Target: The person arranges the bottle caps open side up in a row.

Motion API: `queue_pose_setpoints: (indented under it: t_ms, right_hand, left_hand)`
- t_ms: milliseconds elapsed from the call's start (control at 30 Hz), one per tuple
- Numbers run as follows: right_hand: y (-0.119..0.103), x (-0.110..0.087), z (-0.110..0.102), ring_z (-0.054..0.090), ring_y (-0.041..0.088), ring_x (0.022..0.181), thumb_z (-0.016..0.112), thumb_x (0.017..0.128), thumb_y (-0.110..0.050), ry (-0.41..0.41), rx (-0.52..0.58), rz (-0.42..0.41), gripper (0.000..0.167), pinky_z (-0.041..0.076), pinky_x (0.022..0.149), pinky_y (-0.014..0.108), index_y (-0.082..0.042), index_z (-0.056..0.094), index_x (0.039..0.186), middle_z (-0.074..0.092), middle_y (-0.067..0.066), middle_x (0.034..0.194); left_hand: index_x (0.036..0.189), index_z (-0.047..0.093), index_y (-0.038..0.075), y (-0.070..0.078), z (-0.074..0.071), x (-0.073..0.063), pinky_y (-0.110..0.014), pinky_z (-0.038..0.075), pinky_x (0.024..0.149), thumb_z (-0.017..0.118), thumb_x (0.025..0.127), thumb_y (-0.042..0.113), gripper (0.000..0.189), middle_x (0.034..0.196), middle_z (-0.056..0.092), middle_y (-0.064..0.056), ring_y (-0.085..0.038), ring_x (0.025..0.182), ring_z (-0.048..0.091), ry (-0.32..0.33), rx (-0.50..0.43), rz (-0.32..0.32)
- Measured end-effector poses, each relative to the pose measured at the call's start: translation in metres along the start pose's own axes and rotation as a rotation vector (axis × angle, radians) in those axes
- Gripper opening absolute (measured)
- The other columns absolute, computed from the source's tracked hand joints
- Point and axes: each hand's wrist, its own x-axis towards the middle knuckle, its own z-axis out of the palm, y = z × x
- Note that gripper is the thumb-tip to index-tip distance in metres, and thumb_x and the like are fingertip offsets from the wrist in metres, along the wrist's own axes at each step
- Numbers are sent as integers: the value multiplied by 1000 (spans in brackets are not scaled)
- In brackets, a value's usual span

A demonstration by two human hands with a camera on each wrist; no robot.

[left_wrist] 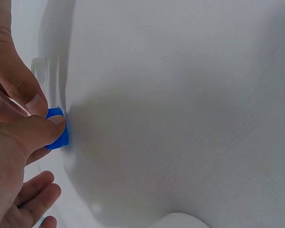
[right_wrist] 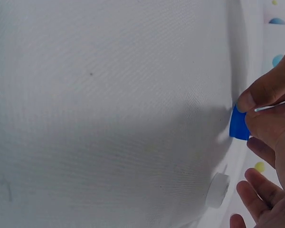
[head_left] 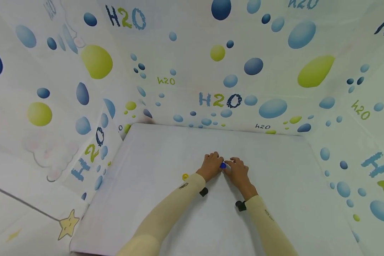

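Observation:
A small, short blue piece, shaped somewhat like a cap, sits between my two hands close over the white table. My left hand pinches it from the left, and my right hand pinches it from the right. In the left wrist view both thumbs meet at the blue piece, and the fingers cover part of it. The right wrist view shows its blue side below a thumb tip, with a thin pale strip between the hands. Several fingers of the lower hand there are spread.
Left of my left hand lies a small yellow ring on the white tabletop. A short white cylinder stands near the hands in the right wrist view. Printed walls with drops and lettering enclose the table's back and sides.

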Motion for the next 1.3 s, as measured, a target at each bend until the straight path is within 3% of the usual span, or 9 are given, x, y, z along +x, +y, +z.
queue_pose_setpoints:
  t_ms: [867, 1300]
  right_hand:
    - [-3, 2, 3, 53, 45, 132, 74, 100, -26, -20, 9, 13, 38, 42, 101, 68, -8, 71, 134, 55, 23, 147]
    - [-4, 0, 4, 53, 45, 133, 73, 102, -25, -20, 38, 15, 37, 39, 103, 67, -6, 70, 134, 57, 22, 146]
  left_hand:
    - [132, 70, 18, -4, 9, 2, -46, 46, 105, 74, 100, 39, 39, 129, 64, -7, -24, 120, 62, 27, 20, 9]
    - [133, 69, 19, -4, 7, 0, -45, 44, 106, 71, 102, 40, 37, 130, 63, -6, -23, 121, 61, 25, 20, 5]
